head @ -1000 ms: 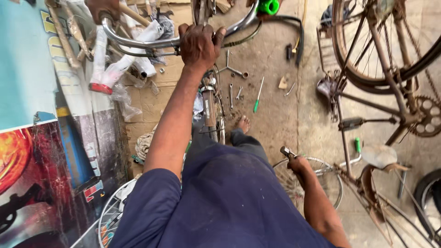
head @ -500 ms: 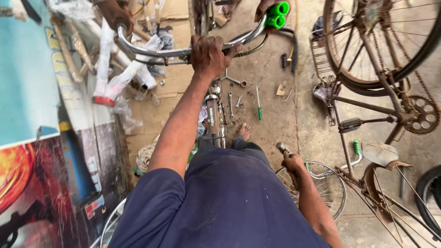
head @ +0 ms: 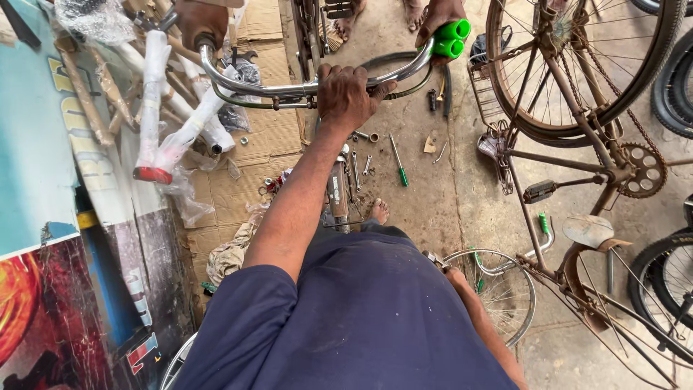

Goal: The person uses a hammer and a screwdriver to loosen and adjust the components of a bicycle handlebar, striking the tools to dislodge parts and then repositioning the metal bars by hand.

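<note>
Handlebar [head: 289,88] chrome w/ green grips [head: 451,37], held up over floor, left hand [head: 348,95] clenched round its centre, sat lower in view vs earlier, right hand [head: 449,273] low by small wheel [head: 498,289], gripping a metal tool, co-worker's hands on both bar ends

We see a green-handled screwdriver [head: 398,163] lying on the floor [head: 426,209] among loose wrenches [head: 355,170], flattened cardboard [head: 267,137] beside it, and a rusty upturned bicycle frame [head: 570,155] near black tyres [head: 675,83].
</note>
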